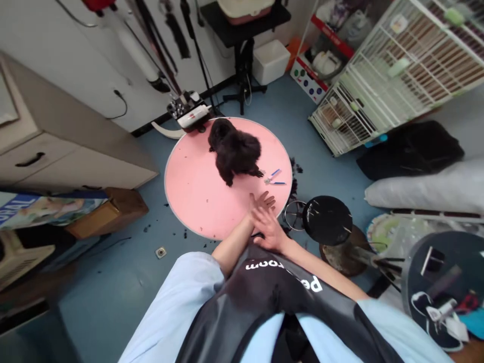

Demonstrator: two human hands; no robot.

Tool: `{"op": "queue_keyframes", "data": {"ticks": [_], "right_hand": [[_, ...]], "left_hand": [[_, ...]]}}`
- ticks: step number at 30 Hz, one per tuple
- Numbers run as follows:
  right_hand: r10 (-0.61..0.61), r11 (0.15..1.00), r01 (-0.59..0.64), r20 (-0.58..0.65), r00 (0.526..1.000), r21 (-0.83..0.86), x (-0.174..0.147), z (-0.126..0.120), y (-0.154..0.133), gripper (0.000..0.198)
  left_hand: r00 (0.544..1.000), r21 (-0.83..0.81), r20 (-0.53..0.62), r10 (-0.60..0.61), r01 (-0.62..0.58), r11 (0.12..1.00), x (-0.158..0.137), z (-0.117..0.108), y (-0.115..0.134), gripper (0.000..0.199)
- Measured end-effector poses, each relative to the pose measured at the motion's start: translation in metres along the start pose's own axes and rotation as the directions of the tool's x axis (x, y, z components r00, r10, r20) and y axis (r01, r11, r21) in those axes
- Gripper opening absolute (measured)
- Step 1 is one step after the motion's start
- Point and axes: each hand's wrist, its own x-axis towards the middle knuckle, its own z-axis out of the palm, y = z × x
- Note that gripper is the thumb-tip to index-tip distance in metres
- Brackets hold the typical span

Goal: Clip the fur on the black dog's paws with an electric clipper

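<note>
A small black fluffy dog (pixel 235 149) stands on a round pink table (pixel 196 191), near its far side. Beside the dog's rear lie blue-handled scissors (pixel 275 176) on the pink top. My left hand (pixel 260 201) reaches over the table's near right edge, fingers spread, holding nothing. My right hand (pixel 269 229) lies across it just behind, fingers apart and resting against the left wrist. Both hands are a short way from the dog and the scissors, touching neither.
A black round stool (pixel 327 220) stands right of the table. A white wire cage (pixel 401 70) is at the back right. Clippers (pixel 192 115) rest at the table's far edge. A grey cabinet (pixel 56 146) stands left. Clipped hair is scattered on the blue floor.
</note>
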Motion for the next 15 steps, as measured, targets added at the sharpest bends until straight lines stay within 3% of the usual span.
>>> {"op": "queue_keyframes", "data": {"ticks": [1,2,3,4,6,7,10,11,13,15], "right_hand": [[-0.078,0.996,0.078,0.007,0.997,-0.048,0.013,-0.012,0.002,0.076],[-0.042,0.995,0.041,-0.008,0.999,-0.093,0.021,-0.025,0.009,0.073],[0.126,0.983,-0.137,-0.095,0.987,-0.121,0.024,-0.039,0.018,0.064],[0.299,0.939,-0.324,-0.189,0.935,-0.113,0.023,-0.05,0.028,0.06],[0.381,0.903,-0.422,-0.298,0.876,-0.086,0.009,-0.063,0.045,0.061],[0.32,0.928,-0.363,-0.315,0.893,-0.087,-0.002,-0.064,0.052,0.061],[0.001,0.994,-0.027,-0.232,0.973,-0.108,-0.041,-0.06,0.072,0.057],[-0.009,0.995,-0.012,-0.217,0.976,-0.095,-0.055,-0.06,0.081,0.055],[0.093,0.992,-0.112,-0.254,0.963,-0.063,-0.083,-0.065,0.104,0.054],[0.144,0.985,-0.165,-0.296,0.944,-0.049,-0.109,-0.069,0.125,0.057]], "left_hand": [[1.0,0.014,0.009,-0.004,0.003,1.0,-0.004,0.008,-0.014,0.081],[0.999,0.017,0.04,0.003,-0.004,1.0,-0.009,0.016,-0.026,0.083],[0.997,0.01,0.08,0.018,-0.019,1.0,-0.015,0.023,-0.035,0.085],[0.993,0.001,0.11,0.035,-0.035,0.999,-0.02,0.029,-0.043,0.088],[0.993,-0.002,0.097,0.063,-0.063,0.998,-0.029,0.041,-0.059,0.091],[0.995,0.008,0.055,0.081,-0.081,0.997,-0.031,0.047,-0.069,0.089],[0.991,0.057,-0.04,0.128,-0.126,0.99,-0.037,0.062,-0.107,0.076],[0.992,0.07,-0.004,0.127,-0.126,0.99,-0.039,0.065,-0.121,0.072],[0.989,0.1,0.073,0.13,-0.137,0.986,-0.043,0.07,-0.151,0.069],[0.983,0.164,0.016,0.184,-0.184,0.969,-0.045,0.073,-0.184,0.062]]}}
